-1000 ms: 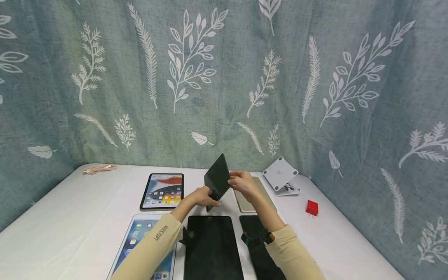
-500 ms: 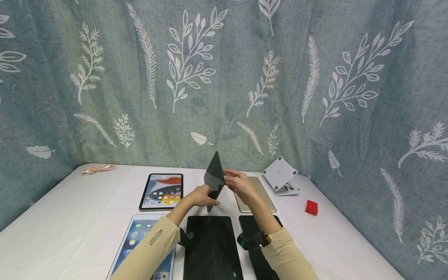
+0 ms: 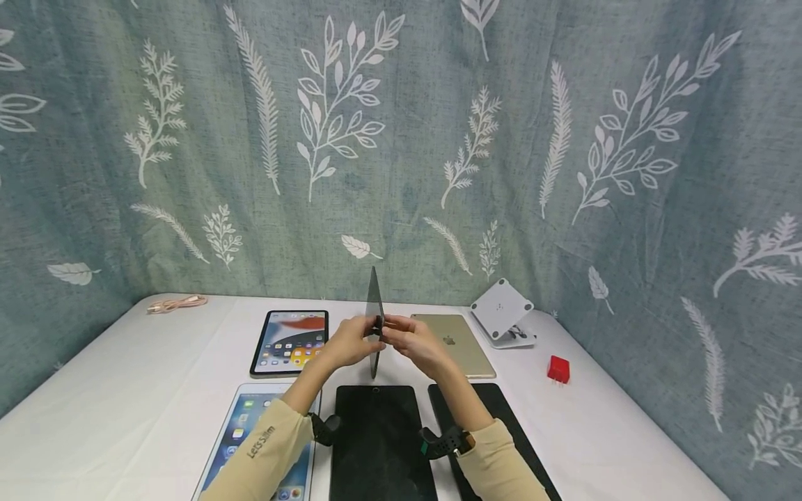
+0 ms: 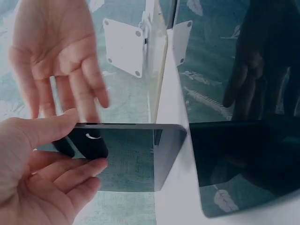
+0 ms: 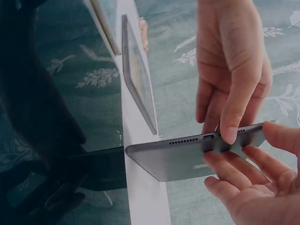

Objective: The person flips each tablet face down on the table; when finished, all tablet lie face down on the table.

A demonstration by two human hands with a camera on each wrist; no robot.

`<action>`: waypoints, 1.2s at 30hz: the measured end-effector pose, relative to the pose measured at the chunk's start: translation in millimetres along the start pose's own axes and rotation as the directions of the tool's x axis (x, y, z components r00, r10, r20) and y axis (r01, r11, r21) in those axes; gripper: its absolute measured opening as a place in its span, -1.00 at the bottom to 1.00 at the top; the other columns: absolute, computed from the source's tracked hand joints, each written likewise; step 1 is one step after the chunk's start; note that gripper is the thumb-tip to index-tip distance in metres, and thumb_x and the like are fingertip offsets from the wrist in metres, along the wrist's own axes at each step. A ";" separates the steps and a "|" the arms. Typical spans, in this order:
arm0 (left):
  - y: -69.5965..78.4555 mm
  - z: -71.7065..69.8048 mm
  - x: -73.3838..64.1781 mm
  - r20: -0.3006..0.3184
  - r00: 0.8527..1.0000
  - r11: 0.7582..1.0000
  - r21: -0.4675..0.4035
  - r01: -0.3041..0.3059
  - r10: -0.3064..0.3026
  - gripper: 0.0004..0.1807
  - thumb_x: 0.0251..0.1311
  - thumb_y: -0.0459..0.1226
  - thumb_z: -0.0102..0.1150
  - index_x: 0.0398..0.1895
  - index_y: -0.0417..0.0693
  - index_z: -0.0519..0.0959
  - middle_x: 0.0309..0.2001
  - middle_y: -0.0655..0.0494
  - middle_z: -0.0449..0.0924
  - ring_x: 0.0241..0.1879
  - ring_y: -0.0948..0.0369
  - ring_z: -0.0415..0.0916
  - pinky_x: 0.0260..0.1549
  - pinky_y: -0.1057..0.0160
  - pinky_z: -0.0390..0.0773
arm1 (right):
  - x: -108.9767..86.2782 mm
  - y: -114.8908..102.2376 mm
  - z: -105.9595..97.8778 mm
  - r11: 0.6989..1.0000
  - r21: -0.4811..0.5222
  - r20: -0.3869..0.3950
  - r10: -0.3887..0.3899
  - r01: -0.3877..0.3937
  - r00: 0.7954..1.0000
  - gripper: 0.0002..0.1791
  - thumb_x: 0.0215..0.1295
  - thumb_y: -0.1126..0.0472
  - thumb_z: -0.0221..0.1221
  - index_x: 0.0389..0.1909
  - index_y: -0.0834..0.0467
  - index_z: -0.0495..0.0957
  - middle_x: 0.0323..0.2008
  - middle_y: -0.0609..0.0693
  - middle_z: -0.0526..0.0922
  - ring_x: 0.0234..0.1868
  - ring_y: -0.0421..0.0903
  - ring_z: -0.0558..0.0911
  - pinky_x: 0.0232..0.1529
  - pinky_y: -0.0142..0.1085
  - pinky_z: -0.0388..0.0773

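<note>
A thin dark grey tablet (image 3: 374,296) stands on edge above the table, seen nearly edge-on in the head view. My left hand (image 3: 347,342) pinches its near edge, the thumb over that edge and the fingers on the glossy face (image 4: 133,164). From the other side my right hand (image 3: 418,342) holds the same edge. In the right wrist view its fingertips rest on the grey back (image 5: 164,161) and its thumb lies at the edge. A port and speaker holes show along that edge. Just in front lies a large black tablet (image 3: 379,445).
Left lie a small tablet with a lit screen (image 3: 291,341) and a white tablet (image 3: 234,431). To the right are a gold tablet (image 3: 460,348), another black tablet (image 3: 510,424), a silver stand (image 3: 501,313) and a red charger (image 3: 558,369). A cable (image 3: 177,303) lies far left.
The grey tablet has turned from slanted to nearly edge-on. My right hand has moved left and down along it, and the left hand slightly up, bringing both hands close together.
</note>
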State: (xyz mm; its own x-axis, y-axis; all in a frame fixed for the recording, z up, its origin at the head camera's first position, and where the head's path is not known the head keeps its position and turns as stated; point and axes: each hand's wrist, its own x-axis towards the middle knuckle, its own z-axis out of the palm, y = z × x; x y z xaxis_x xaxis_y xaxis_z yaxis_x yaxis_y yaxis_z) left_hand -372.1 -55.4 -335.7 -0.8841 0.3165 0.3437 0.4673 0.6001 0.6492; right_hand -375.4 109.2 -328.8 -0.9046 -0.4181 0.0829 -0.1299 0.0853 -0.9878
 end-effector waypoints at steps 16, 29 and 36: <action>-9.3 -35.5 -6.3 -0.005 0.998 0.997 0.028 0.070 -0.070 0.04 -0.06 -0.32 0.46 0.43 -0.43 0.03 0.31 -0.33 0.32 0.25 -0.10 0.41 0.14 0.00 0.47 | 2.5 20.9 9.7 0.973 -0.230 0.189 0.072 -0.027 0.979 -0.44 0.48 0.17 -0.04 0.37 0.38 0.19 0.37 0.34 0.26 0.42 0.25 0.21 0.41 0.14 0.05; -17.4 -49.5 -15.4 -0.048 0.994 0.984 0.145 0.099 -0.093 -0.29 -0.21 -0.32 0.55 0.08 -0.43 0.49 -0.04 -0.27 0.63 -0.07 -0.08 0.60 -0.10 0.04 0.59 | 1.2 25.8 16.8 0.883 -0.464 0.212 0.181 -0.064 0.960 -0.36 0.44 0.09 0.04 0.46 0.15 0.12 0.36 0.36 0.23 0.40 0.25 0.21 0.34 0.11 0.21; -27.9 -42.0 -16.6 -0.020 0.976 0.950 0.224 0.215 -0.216 -0.19 -0.21 -0.22 0.57 0.11 -0.49 0.44 0.05 -0.35 0.54 0.05 -0.17 0.49 0.01 -0.03 0.52 | 5.3 30.2 16.0 0.790 -0.613 0.167 0.142 -0.009 0.976 -0.42 0.40 0.17 0.06 0.39 0.22 0.24 0.36 0.30 0.29 0.40 0.20 0.26 0.34 0.07 0.24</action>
State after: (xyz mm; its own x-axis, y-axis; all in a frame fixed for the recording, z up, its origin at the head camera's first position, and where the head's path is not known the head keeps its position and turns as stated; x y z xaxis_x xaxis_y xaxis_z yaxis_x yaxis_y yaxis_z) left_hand -370.4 -108.2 -331.0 -0.9640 0.1648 0.2086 0.2539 0.8033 0.5388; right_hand -377.6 95.2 -360.3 -0.8331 -0.5472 -0.0811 -0.3430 0.6260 -0.7003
